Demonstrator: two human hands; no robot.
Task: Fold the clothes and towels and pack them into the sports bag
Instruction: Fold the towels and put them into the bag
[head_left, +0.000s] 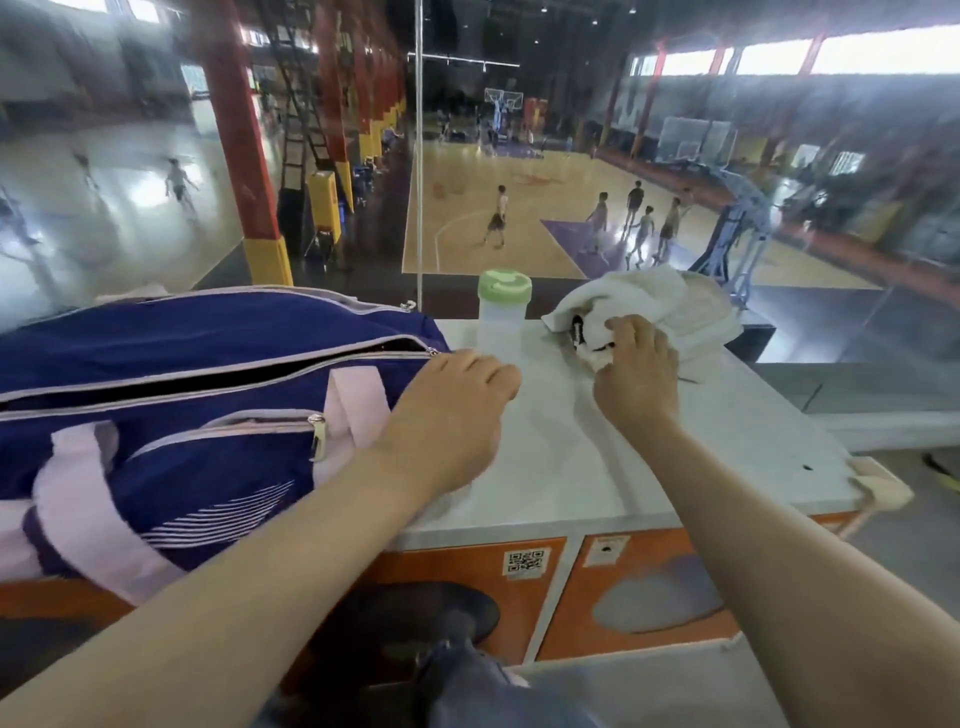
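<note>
On top of the white locker cabinet (597, 457) lies a navy sports bag (182, 389) with pale pink straps, its main zip open on a dark interior whose contents cannot be made out. Just right of it stands a translucent bottle (503, 317) with a green lid. The left hand (452, 415) hovers by the bag's end, fingers loosely curled and holding nothing. The right hand (636, 369) pinches a crumpled white towel (660, 306) at the cabinet's far edge.
</note>
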